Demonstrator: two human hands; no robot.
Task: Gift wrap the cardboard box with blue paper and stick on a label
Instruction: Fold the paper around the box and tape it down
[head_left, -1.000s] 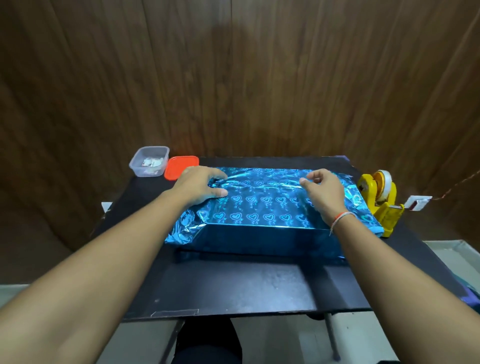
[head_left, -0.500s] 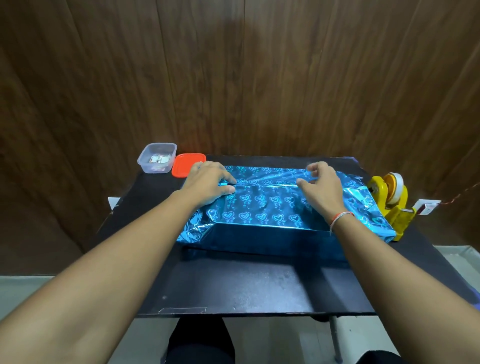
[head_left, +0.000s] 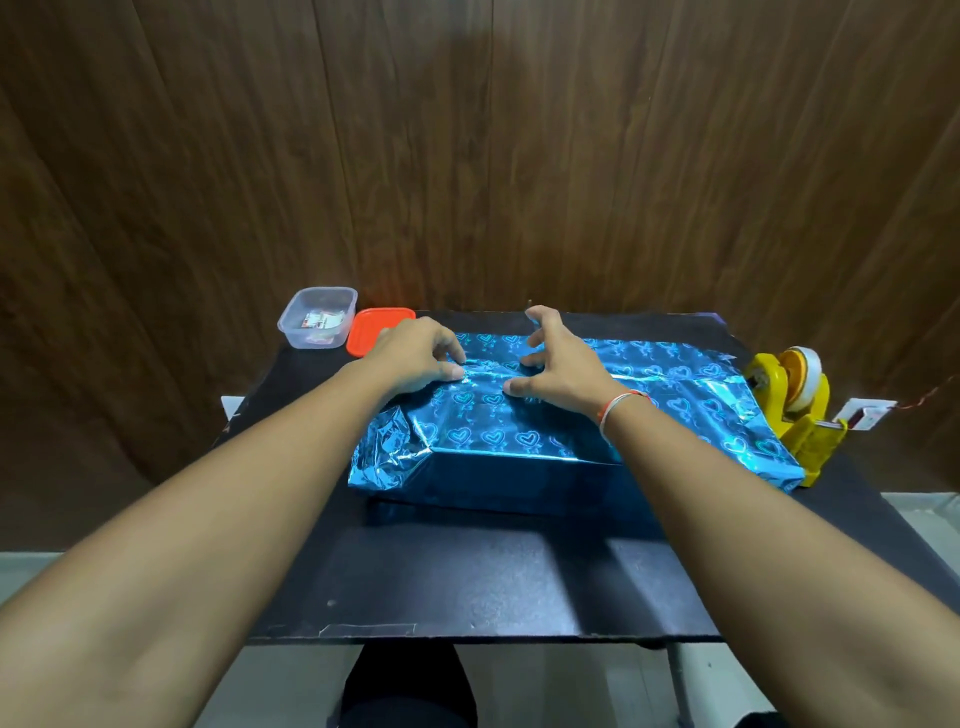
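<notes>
A black rectangular table top stands against a dark wood-panelled wall, and on it, taking up most of the far half, lies the cardboard box wrapped in shiny blue foil paper printed with hearts; none of the cardboard itself shows, so the box is told only by the paper's shape. The paper's end to the left of the box is crumpled and loosely bunched, and the end to the right juts out flat past the box. On the top face of the box, near its far left part, the left hand rests with its fingers bent down and the tips pressing on the paper's seam line; whether it pinches the paper or only presses it cannot be told. Just to the right of it, over the same seam, the right hand is spread wide with fingers splayed and lifted, thumb and lower fingertips touching the paper, grasping nothing; a thin thread band circles its wrist. Right of the box, touching the paper's end, stands a yellow plastic tape dispenser carrying a roll of pale tape. At the far left corner beyond the box sits a clear plastic square tub holding some small printed paper pieces too small to read, and beside it, between tub and box, lies its orange-red lid, partly hidden by the left hand.
</notes>
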